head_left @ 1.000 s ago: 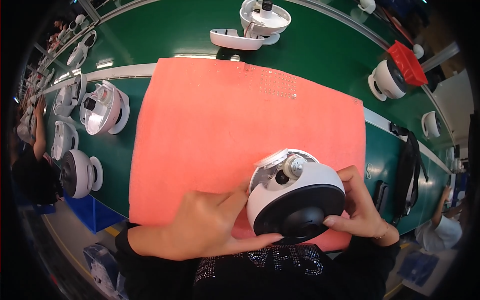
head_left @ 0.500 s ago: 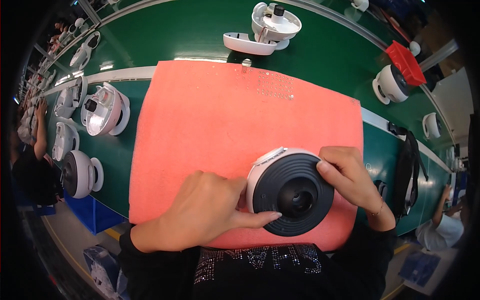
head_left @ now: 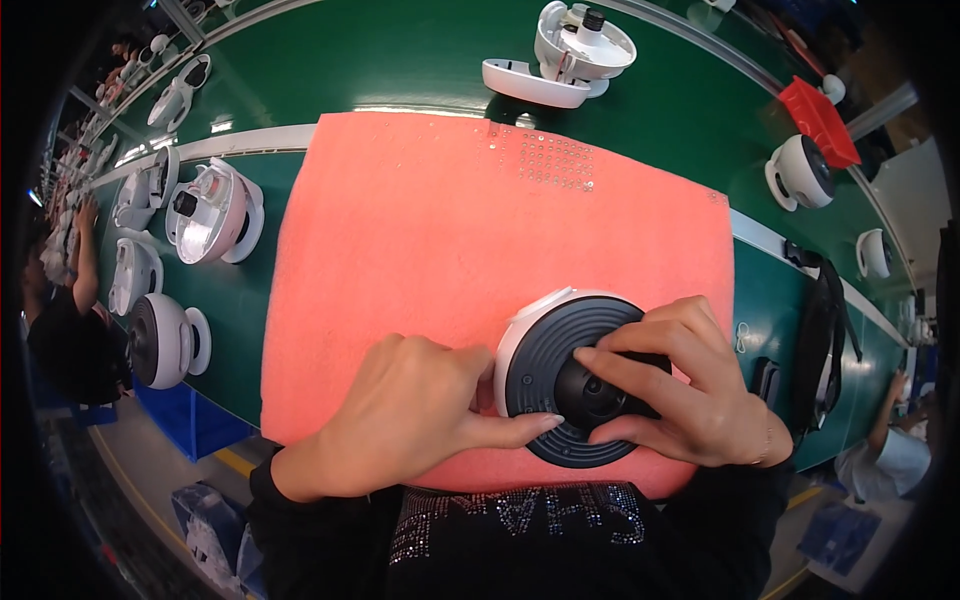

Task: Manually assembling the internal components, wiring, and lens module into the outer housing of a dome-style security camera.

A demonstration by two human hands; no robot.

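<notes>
Gripping a round device [head_left: 560, 385] with a white shell and a ribbed black face, both hands work at the near right of a salmon-pink mat [head_left: 450, 230]. Left hand [head_left: 400, 425] cups the device's left side, thumb laid along its lower rim; right hand [head_left: 690, 395] covers the right half, fingers curled over the black centre hub. Device rests on the mat, face up. Far of the mat, an opened white unit [head_left: 580, 45] with a loose white cover [head_left: 530, 85]. Left, on the green bench [head_left: 400, 50], several similar white units [head_left: 210, 210], one black-faced [head_left: 160, 340]. Right: a red bin [head_left: 820, 120], another white unit [head_left: 800, 172], a black strap [head_left: 825, 340]. Mat bare beyond the hands; tiny specks [head_left: 550, 160] near its far edge. Other people's arms at far left [head_left: 85, 250] and right [head_left: 890, 395].
</notes>
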